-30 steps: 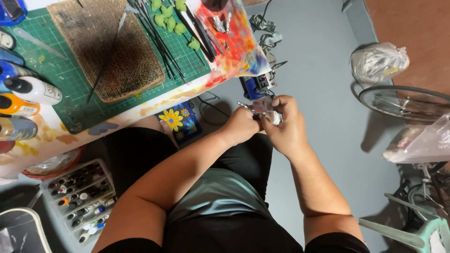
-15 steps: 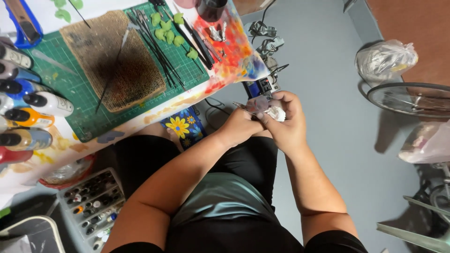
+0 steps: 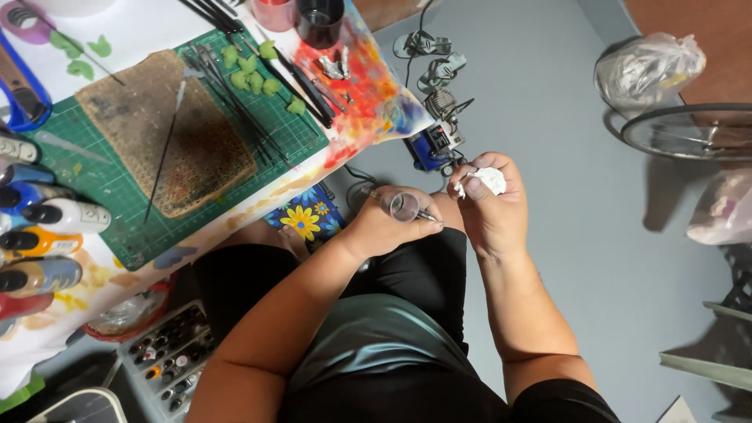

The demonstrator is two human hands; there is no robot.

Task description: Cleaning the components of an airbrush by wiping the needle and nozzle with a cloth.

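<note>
Paint-splashed worktop (image 3: pixel 368 110) up left, carrying a green cutting mat (image 3: pixel 117 196) with a brown mesh pad (image 3: pixel 164 133) on it. Below its edge, over the lap, the right hand (image 3: pixel 489 204) has its grip closed around a crumpled white wad (image 3: pixel 489 178). Just beside it, the left hand (image 3: pixel 392 227) pinches a small airbrush (image 3: pixel 403 206), its needle tip pointing at the wad.

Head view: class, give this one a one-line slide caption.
Left hand holds a small silver airbrush with a round cup; right hand grips a crumpled white wad.
</note>
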